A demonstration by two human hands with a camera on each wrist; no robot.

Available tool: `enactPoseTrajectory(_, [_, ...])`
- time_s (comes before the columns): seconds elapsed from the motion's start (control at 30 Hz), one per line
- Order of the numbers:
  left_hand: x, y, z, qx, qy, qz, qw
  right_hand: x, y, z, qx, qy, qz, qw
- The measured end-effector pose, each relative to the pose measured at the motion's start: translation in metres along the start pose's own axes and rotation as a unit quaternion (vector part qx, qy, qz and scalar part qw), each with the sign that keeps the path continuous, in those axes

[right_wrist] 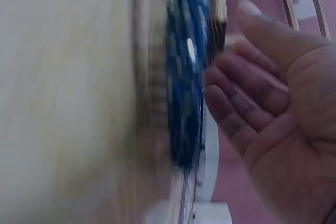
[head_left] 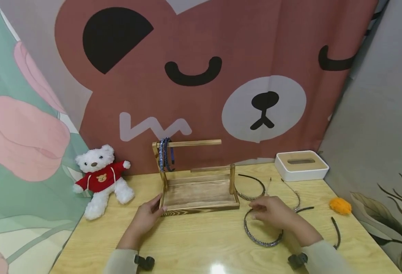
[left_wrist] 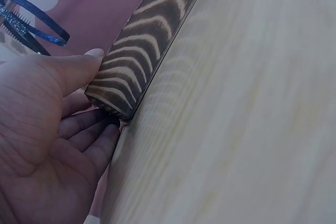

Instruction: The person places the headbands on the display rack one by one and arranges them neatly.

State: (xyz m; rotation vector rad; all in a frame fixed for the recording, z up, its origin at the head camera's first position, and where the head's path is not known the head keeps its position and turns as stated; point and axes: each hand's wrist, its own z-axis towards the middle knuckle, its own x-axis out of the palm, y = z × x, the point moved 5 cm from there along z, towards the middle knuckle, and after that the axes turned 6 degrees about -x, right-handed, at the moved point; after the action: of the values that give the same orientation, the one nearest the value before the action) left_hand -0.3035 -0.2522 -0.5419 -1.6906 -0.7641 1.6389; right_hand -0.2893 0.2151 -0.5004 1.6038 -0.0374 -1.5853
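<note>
Blue glittery headband (head_left: pixel 263 243) on table (head_left: pixel 201 243), right of wooden rack (head_left: pixel 201 210); right hand (head_left: pixel 274 213) over it, thumb and fingers apart. Left hand (head_left: pixel 146 219) pinches rack's near left corner. Low right wrist might snag dark headband (head_left: pixel 305 209) beyond.

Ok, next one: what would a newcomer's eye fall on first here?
First, probably, the huge bear print behind the table, then the white teddy in red at the table's left. Next comes the wooden rack in the middle, with blue headbands hanging at its upper left and the left hand gripping its front left corner. To its right, the right hand is over another headband.
</note>
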Motion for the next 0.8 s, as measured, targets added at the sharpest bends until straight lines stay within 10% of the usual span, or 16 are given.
enactPoseTrajectory(0.57, [-0.003,-0.002,0.003,-0.013,0.014,0.005,0.9998,-0.004,0.010,-0.047,-0.070,0.156,0.031,0.9848])
enactPoseTrajectory(0.8, [-0.002,0.000,0.001,-0.020,0.015,-0.001,0.9997,0.006,0.013,-0.050,-0.076,0.154,0.034,0.9846])
